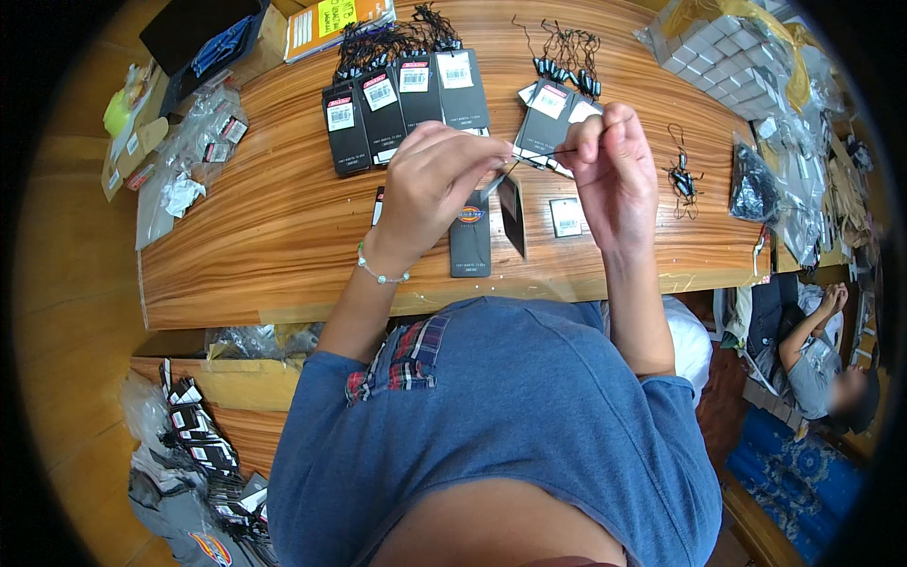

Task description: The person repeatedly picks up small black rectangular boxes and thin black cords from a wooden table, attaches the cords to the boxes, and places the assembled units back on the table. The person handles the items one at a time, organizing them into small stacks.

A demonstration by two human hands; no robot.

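Note:
My left hand [430, 184], a beaded bracelet on its wrist, is closed in a pinch at the upper end of a dark hang tag [512, 222]. The tag hangs tilted over the table's front part. A thin black string [553, 152] stretches from there to my right hand [619, 175], whose fingertips are pressed together on it. Below my left hand lies a black hang tag with an oval emblem [470, 244]. A small card with a white label [567, 217] lies beneath my right hand. What else my left fingers cover is hidden.
Fanned black hang tags [406, 109] with strings lie at the back, and a smaller pile [548, 109] sits right of them. Loose strings [684, 180], plastic bags [754, 184] and stacked white boxes [713, 52] are on the right. Another person [817, 350] sits far right.

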